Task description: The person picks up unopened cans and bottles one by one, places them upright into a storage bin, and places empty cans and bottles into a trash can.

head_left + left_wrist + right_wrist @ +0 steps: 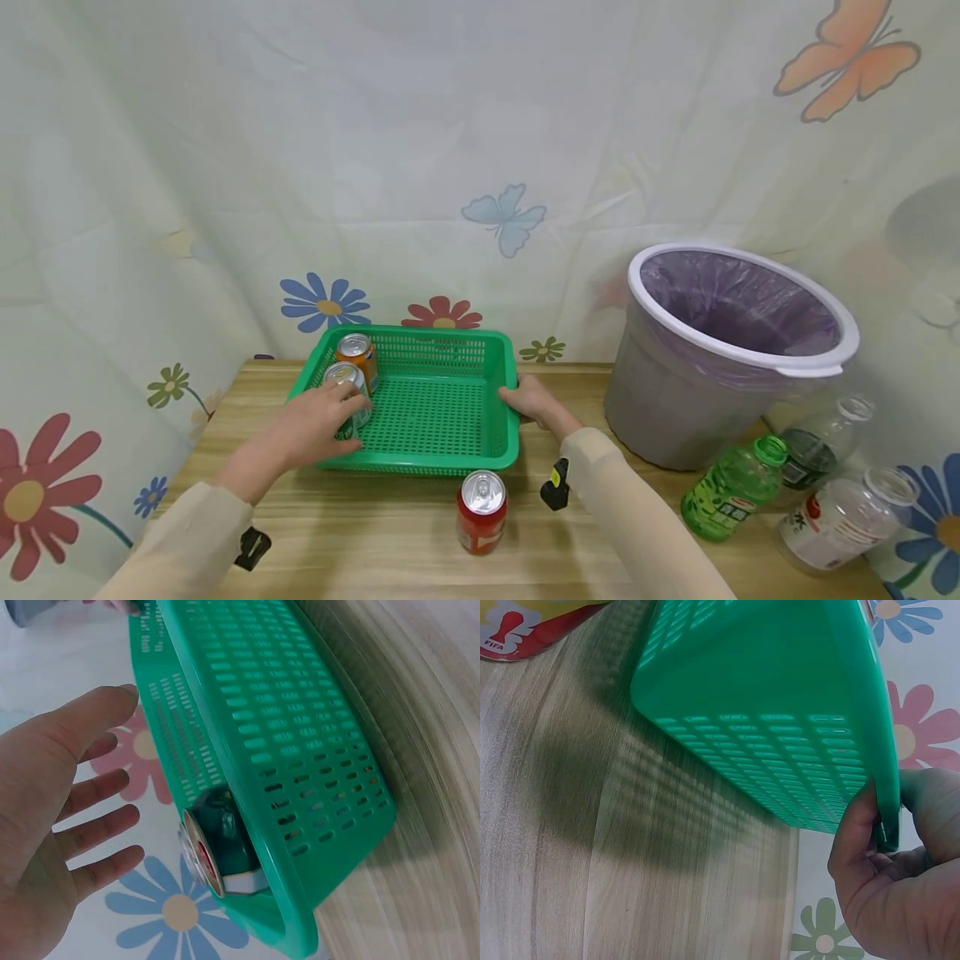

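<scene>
Pinching the basket (420, 462) on the table (375, 542) with the right grip (532, 398), holding the left grip (313, 423) spread by the green can (345, 374) and orange can (357, 348) inside, perhaps toppling either with a sharp tilt or careless brush.

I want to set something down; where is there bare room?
The green basket is bare right of the two cans. The table is bare between the left sleeve and the red can, in front of the basket. Crowded: the basket's left end, with the left hand by the cans, and the table's right side, where three bottles stand near the grey bin.
</scene>
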### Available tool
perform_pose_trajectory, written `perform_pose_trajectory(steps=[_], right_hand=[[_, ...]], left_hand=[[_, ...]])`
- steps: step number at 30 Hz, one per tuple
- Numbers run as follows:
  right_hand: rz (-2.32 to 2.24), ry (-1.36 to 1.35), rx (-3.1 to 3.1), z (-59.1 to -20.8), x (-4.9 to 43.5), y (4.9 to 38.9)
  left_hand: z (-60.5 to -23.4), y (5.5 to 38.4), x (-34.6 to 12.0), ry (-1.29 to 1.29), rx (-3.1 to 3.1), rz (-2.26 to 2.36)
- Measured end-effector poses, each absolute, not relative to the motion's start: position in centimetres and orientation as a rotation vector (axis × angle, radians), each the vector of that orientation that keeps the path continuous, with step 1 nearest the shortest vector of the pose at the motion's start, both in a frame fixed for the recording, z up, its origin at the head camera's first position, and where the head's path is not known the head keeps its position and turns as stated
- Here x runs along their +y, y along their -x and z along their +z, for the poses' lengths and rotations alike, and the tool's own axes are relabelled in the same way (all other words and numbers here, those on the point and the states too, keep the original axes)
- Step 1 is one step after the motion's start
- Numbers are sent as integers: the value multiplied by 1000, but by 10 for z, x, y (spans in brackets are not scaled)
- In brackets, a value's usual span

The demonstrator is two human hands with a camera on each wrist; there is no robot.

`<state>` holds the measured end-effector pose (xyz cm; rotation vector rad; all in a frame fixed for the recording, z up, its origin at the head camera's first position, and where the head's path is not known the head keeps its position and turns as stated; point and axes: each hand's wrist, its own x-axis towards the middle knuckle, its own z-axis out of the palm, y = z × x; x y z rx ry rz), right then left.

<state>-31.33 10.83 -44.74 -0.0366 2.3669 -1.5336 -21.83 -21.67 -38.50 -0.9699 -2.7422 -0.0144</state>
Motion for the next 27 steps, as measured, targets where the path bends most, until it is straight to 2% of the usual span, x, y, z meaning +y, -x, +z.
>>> perform_pose_trajectory(steps=[27], right_hand=[[-1520,109,2375,-451,112,316]], left_hand=[[-394,189,-157,1189,-2719,-84]])
